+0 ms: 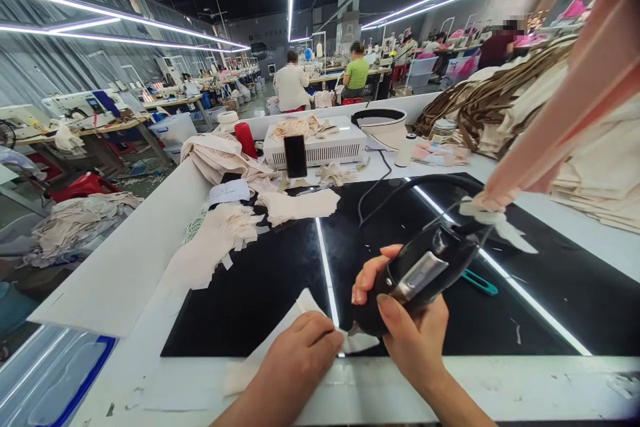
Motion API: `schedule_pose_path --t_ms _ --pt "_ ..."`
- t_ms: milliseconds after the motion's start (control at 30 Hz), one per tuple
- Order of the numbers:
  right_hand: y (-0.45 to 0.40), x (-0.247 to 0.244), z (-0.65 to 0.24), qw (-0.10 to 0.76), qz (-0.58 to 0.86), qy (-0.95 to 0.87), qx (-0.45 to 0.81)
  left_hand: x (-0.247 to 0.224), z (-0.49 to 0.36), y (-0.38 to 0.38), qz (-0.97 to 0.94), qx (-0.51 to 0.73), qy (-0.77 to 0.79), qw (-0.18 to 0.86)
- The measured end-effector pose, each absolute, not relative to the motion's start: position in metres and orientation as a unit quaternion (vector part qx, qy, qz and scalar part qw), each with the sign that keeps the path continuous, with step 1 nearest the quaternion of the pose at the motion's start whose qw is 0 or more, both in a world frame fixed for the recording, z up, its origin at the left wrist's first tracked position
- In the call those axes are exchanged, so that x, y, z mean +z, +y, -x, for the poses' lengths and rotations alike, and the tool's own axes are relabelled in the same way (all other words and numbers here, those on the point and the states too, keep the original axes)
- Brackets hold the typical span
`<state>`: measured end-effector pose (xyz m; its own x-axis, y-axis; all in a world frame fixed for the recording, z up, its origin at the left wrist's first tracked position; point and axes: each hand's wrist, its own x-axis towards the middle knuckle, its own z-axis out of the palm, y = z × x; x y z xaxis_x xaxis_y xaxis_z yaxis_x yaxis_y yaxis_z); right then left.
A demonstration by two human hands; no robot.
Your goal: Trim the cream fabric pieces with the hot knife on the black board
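Observation:
In front of me a cream fabric strip [275, 341] lies slanted across the near edge of the black glossy mat [280, 273]. My left hand [306, 348] is closed on its right end, fingertips pressed together. My right hand [417, 330] is wrapped round a black corded hand tool [425, 267] with a silver plate on its side. The tool's lower end points down by my left fingertips, next to a small pale fabric piece [363, 341]; its very tip is hard to make out. A pink cloth [555, 100] hangs down to the tool's cable end, knotted there with white cloth.
Stacks of cut cream fabric [213, 240] lie left of the mat. A phone [295, 156] leans against a white vented box [320, 147]. A teal snips-like tool [480, 281] rests on the mat at right. Brown straps [480, 103] are heaped beyond. People sit at sewing tables behind.

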<state>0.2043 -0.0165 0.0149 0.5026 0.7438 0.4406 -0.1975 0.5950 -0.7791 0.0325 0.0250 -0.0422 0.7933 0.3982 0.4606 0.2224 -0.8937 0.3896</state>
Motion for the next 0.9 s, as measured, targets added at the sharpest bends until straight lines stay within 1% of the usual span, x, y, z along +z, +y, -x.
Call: schedule_pose_path --t_ms 233,733,900 --pt "-0.0213 0.0141 -0.2088 0.798 0.32 -0.41 0.305 -0.0447 -0.0312 0.0252 -0.935 0.261 0.169 0.171" --pt "-0.0145 0.0129 -0.2036 0.798 0.332 -0.404 0.299 -0.0479 -0.028 0.0256 -0.937 0.269 0.155 0.159" --pt "-0.0141 0.0137 -0.2022 0.788 0.355 -0.404 0.3 -0.0485 -0.0262 0.0252 -0.94 0.251 0.156 0.172"
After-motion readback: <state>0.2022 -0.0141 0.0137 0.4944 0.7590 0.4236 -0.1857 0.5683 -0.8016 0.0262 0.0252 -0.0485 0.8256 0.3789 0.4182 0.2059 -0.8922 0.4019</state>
